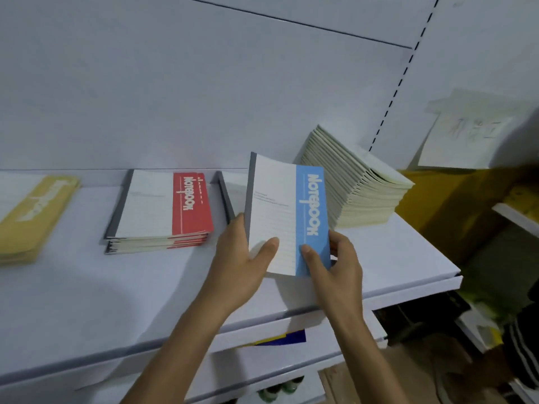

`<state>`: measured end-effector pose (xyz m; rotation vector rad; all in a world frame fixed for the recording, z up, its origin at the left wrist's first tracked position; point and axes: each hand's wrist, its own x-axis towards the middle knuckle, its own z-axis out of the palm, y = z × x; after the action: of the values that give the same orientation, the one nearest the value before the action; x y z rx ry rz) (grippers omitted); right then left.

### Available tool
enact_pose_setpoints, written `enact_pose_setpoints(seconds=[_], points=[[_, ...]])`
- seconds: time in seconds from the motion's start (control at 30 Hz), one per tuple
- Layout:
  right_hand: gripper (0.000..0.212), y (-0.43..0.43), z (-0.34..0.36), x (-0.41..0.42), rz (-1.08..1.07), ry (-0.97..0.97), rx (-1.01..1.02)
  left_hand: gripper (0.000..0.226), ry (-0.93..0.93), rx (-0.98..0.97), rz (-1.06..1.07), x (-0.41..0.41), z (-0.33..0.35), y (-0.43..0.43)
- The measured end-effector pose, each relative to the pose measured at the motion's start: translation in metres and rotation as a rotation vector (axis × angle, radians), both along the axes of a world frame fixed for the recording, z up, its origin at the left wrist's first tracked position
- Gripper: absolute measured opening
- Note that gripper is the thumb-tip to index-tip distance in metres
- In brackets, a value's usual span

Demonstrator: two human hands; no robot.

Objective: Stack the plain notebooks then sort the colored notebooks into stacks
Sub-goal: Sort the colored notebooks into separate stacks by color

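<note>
Two bare forearms are running up from the lower edge of the view to a white shelf point(116, 301), and both hands are holding one blue notebook point(287, 211) between them. The left hand point(239, 258) is gripping its lower left corner, thumb lying flat on the white part of the cover and the fingers hidden behind. The right hand point(335, 258) is pinching the lower right corner, thumb pressing on the blue band and the fingers curling round the edge. This notebook is standing tilted, cover facing the camera, grey spine to the left, the word NOTEBOOK running down the blue band. Just behind it, another grey-spined notebook point(224, 196) is lying on the shelf, mostly hidden. Further left, a stack of red notebooks point(163, 211) is lying flat, and near the left edge a stack of yellow notebooks point(32, 217) is sitting well apart from it. To the right, a tall stack of plain notebooks point(355, 185) is slumping back against the white rear wall, its top copies sliding askew. Beyond the shelf end a yellow box point(443, 205) is showing, and a sheet of paper point(463, 141) is hanging on the wall above it.
</note>
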<state>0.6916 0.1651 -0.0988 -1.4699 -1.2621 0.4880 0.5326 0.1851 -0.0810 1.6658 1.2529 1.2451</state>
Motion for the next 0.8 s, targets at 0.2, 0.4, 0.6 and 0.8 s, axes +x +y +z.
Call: enact_pose_setpoints(seconds=[0.2, 0.4, 0.6, 0.8], points=[[0.032, 0.099, 0.001, 0.011, 0.083, -0.232, -0.053, 0.080, 0.247, -0.016, 0.356, 0.023, -0.012, 0.066], [0.040, 0.127, -0.029, 0.018, 0.115, -0.316, -0.107, 0.060, 0.423, -0.018, 0.550, 0.023, -0.037, 0.077], [0.045, 0.131, -0.024, 0.014, 0.209, -0.593, -0.207, 0.045, 0.307, 0.007, 0.572, 0.022, -0.037, 0.078], [0.072, 0.142, -0.021, 0.043, 0.400, -0.562, -0.144, 0.100, 0.428, -0.185, 0.427, 0.015, -0.023, 0.065]])
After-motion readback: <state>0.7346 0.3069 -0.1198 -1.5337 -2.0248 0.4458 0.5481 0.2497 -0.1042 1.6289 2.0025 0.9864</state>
